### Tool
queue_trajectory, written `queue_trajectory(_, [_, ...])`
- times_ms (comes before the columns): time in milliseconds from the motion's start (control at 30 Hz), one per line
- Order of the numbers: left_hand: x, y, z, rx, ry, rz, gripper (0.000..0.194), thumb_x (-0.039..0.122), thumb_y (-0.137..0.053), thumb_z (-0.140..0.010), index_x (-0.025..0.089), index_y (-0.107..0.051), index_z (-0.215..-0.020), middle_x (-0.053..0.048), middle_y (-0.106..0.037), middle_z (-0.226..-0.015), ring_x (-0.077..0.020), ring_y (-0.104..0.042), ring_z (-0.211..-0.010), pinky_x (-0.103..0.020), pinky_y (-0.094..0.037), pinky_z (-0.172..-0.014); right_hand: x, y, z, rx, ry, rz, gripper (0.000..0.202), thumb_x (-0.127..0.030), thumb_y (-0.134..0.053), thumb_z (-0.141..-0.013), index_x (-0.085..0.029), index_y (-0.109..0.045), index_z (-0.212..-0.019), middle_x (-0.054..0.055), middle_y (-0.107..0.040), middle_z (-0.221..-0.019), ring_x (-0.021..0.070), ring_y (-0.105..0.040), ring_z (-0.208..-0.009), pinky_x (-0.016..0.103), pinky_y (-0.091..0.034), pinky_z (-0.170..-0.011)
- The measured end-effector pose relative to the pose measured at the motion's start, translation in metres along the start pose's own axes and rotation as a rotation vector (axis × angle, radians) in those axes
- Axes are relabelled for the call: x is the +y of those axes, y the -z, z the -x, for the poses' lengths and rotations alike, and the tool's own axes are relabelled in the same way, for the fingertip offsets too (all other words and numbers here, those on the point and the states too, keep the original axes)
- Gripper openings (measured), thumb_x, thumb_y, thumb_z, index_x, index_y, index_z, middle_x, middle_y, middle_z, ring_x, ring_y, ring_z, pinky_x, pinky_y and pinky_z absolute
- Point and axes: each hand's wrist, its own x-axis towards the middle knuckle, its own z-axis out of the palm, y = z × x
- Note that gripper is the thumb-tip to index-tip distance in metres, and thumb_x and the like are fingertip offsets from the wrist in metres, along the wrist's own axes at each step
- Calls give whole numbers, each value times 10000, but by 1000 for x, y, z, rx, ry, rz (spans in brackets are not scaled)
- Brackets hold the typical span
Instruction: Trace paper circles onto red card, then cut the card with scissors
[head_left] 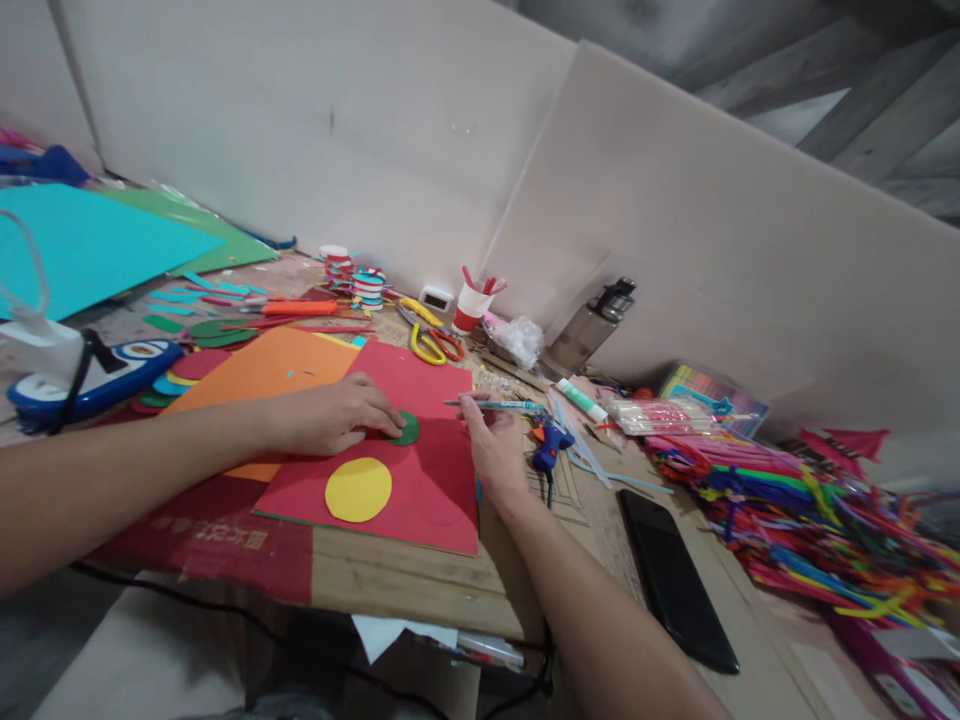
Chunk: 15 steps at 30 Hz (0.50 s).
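Note:
A red paper sheet [435, 480] lies on the table before me. With its fingers stretched out and lowered, my left hand [341, 412] presses on a small green paper circle [407, 429] on this sheet; part of the circle is under the fingertips. A larger yellow paper circle [358, 490] lies nearer me on the same sheet. My right hand [493, 447] is closed around a slim pen [510, 405], held nearly level over the sheet's right edge, its thin tip pointing left. A faint round outline shows on the sheet's lower right.
An orange sheet [277, 375] lies beneath at left. Scissors [427, 342], a paper cup [472, 305] and a blue glue gun [551, 445] stand or lie beyond. At right are a black phone [675, 580] and piled pipe cleaners [810, 520]. A cable [247, 620] hangs along the front edge.

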Motion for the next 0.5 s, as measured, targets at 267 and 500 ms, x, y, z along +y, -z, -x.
queue_trajectory(267, [3,1,-2,-43,8,-35,454,37,-492,-838,250,-728,-1162,-27,-724,-1211,-200,-652,-1062,-315,-479,-964,-4,3,-2,13,62,-4,258,-429,-572,-876,-190,-651,-822,16,-653,-714,158,-593,-661,269,-447,-635])
queue_trajectory(500, [5,9,-7,-87,72,14,492,22,-448,-852,272,-718,-1178,8,-728,-1208,-167,-666,-1069,-287,-475,-979,-13,0,2,-39,110,89,236,-393,-556,-873,-189,-647,-796,30,-683,-760,160,-600,-676,274,-448,-647])
